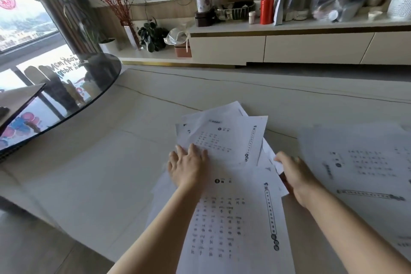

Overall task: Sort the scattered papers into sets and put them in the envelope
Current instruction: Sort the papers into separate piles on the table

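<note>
Several white printed sheets lie overlapped on the pale table [93,173]. A loose pile [229,138] fans out in the middle, and a larger sheet [224,224] lies nearer to me. My left hand [189,165] rests flat with straight fingers on the pile's left side. My right hand [293,173] holds the right edge of the pile, fingers curled round a paper corner. Blurred printed sheets [360,167] lie at the right. No envelope is in view.
A round dark glass turntable [73,95] sits on the table at the left, with a dark-edged flat object [20,98] on it. Behind the table runs a low cream cabinet [289,46] crowded with jars, a red canister [266,10], bags and plants.
</note>
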`<control>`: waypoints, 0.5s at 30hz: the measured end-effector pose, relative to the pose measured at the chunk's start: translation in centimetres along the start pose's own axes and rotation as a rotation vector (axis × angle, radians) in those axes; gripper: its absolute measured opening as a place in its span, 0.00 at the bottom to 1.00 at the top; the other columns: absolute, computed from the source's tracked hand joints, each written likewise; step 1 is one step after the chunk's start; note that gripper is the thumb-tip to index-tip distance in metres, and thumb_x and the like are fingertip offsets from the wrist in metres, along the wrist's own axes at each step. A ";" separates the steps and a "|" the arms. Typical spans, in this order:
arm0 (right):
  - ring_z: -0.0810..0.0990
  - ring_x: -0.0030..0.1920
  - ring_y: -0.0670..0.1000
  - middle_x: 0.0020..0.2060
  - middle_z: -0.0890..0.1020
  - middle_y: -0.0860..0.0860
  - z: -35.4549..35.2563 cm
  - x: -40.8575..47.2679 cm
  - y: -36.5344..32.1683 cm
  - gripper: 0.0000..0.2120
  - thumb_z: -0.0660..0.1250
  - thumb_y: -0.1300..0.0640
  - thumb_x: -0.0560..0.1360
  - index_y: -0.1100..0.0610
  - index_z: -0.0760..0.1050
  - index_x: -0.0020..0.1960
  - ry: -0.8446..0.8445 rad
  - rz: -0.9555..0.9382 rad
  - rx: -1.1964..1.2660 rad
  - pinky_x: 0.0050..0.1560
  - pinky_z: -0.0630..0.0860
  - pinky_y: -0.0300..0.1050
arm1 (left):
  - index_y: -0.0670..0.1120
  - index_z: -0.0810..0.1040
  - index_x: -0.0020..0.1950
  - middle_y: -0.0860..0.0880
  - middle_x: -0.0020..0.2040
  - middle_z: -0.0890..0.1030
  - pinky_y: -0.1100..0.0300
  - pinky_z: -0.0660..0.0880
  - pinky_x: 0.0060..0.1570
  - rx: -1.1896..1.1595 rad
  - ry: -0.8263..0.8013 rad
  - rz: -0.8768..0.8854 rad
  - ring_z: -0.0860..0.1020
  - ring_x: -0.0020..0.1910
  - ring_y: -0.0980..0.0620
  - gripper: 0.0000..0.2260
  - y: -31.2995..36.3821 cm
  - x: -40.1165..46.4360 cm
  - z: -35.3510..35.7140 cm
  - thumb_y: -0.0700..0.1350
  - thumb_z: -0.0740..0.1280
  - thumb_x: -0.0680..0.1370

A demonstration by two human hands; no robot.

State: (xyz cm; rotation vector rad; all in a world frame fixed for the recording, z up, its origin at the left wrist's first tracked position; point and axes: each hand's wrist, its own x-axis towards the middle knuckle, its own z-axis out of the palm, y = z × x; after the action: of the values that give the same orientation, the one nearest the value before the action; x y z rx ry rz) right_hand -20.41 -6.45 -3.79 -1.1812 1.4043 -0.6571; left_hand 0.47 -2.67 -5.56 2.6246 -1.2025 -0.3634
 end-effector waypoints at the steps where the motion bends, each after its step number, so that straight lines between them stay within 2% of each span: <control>1: 0.72 0.31 0.55 0.29 0.74 0.59 -0.1 -0.2 -0.3 0.19 0.57 0.49 0.75 0.57 0.71 0.29 -0.006 0.016 -0.017 0.36 0.63 0.45 | 0.52 0.64 0.73 0.46 0.74 0.63 0.49 0.56 0.71 -0.058 0.004 -0.006 0.57 0.73 0.44 0.23 0.0 -0.1 -0.6 0.58 0.50 0.80; 3: 0.79 0.41 0.57 0.40 0.82 0.58 -0.9 -1.0 -0.2 0.23 0.59 0.39 0.74 0.59 0.79 0.42 0.025 -0.001 -0.165 0.43 0.70 0.46 | 0.50 0.65 0.73 0.47 0.72 0.66 0.51 0.58 0.69 -0.199 0.060 -0.023 0.60 0.71 0.45 0.21 -1.4 -0.4 -2.1 0.54 0.51 0.81; 5: 0.78 0.54 0.56 0.52 0.81 0.55 -1.5 -2.8 0.4 0.18 0.65 0.46 0.75 0.58 0.77 0.57 0.128 -0.076 -0.331 0.54 0.72 0.47 | 0.48 0.68 0.71 0.47 0.71 0.68 0.52 0.58 0.69 -0.325 0.171 -0.005 0.60 0.71 0.46 0.19 -4.2 -1.7 -3.5 0.50 0.56 0.82; 6: 0.77 0.56 0.56 0.55 0.80 0.55 -1.6 -4.2 1.0 0.19 0.67 0.51 0.75 0.59 0.75 0.62 0.172 -0.111 -0.435 0.56 0.71 0.47 | 0.48 0.71 0.69 0.47 0.70 0.70 0.53 0.59 0.68 -0.377 0.223 0.002 0.61 0.70 0.46 0.17 -5.9 -2.8 -3.9 0.48 0.59 0.81; 9: 0.78 0.53 0.62 0.54 0.80 0.59 -0.5 -8.6 3.7 0.24 0.75 0.55 0.68 0.62 0.76 0.60 0.258 -0.341 -0.840 0.50 0.74 0.51 | 0.50 0.78 0.60 0.45 0.62 0.74 0.55 0.61 0.63 -0.448 0.329 -0.118 0.66 0.64 0.45 0.12 -10.6 -7.7 -4.5 0.44 0.67 0.76; 10: 0.79 0.50 0.63 0.53 0.80 0.60 0.3 -10.1 4.6 0.27 0.77 0.52 0.65 0.63 0.77 0.59 0.240 -0.402 -0.932 0.47 0.76 0.53 | 0.50 0.79 0.57 0.45 0.60 0.75 0.55 0.61 0.61 -0.452 0.333 -0.171 0.67 0.62 0.45 0.11 -11.8 -9.3 -4.5 0.44 0.68 0.75; 11: 0.79 0.52 0.63 0.55 0.80 0.59 1.3 -11.5 5.1 0.31 0.77 0.47 0.64 0.62 0.76 0.61 0.200 -0.449 -1.032 0.47 0.76 0.54 | 0.50 0.79 0.56 0.44 0.58 0.75 0.54 0.62 0.60 -0.443 0.306 -0.210 0.68 0.60 0.44 0.11 -12.8 -10.8 -4.4 0.46 0.69 0.74; 12: 0.76 0.59 0.62 0.62 0.76 0.58 2.1 -12.7 5.1 0.37 0.72 0.39 0.66 0.59 0.71 0.67 0.099 -0.398 -1.126 0.54 0.74 0.54 | 0.49 0.78 0.56 0.43 0.58 0.75 0.54 0.63 0.59 -0.427 0.248 -0.233 0.69 0.60 0.44 0.13 -13.7 -12.0 -4.2 0.48 0.71 0.73; 13: 0.66 0.70 0.60 0.71 0.67 0.57 2.8 -13.7 5.1 0.42 0.65 0.33 0.68 0.54 0.61 0.74 0.011 -0.322 -1.211 0.64 0.68 0.54 | 0.48 0.77 0.57 0.43 0.58 0.75 0.54 0.63 0.59 -0.411 0.177 -0.249 0.69 0.60 0.43 0.16 -14.3 -13.2 -4.1 0.51 0.71 0.72; 14: 0.54 0.75 0.57 0.76 0.55 0.54 2.7 -14.2 5.3 0.43 0.58 0.28 0.70 0.49 0.50 0.77 -0.057 -0.232 -1.273 0.70 0.58 0.53 | 0.48 0.75 0.59 0.43 0.59 0.73 0.54 0.64 0.60 -0.404 0.116 -0.260 0.68 0.61 0.43 0.19 -14.8 -14.1 -3.9 0.53 0.72 0.71; 15: 0.46 0.77 0.56 0.77 0.48 0.52 2.4 -14.6 5.1 0.44 0.53 0.26 0.69 0.46 0.44 0.77 -0.065 -0.172 -1.293 0.72 0.53 0.53 | 0.48 0.74 0.60 0.43 0.60 0.71 0.54 0.66 0.60 -0.397 0.074 -0.257 0.68 0.62 0.43 0.21 -15.2 -14.9 -3.8 0.53 0.73 0.71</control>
State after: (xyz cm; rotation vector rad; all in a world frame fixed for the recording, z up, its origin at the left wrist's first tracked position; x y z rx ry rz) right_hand -21.55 9.11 -3.19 -2.2880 1.6878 0.3101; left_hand 3.02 18.74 -4.73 2.4157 -0.6834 -0.4889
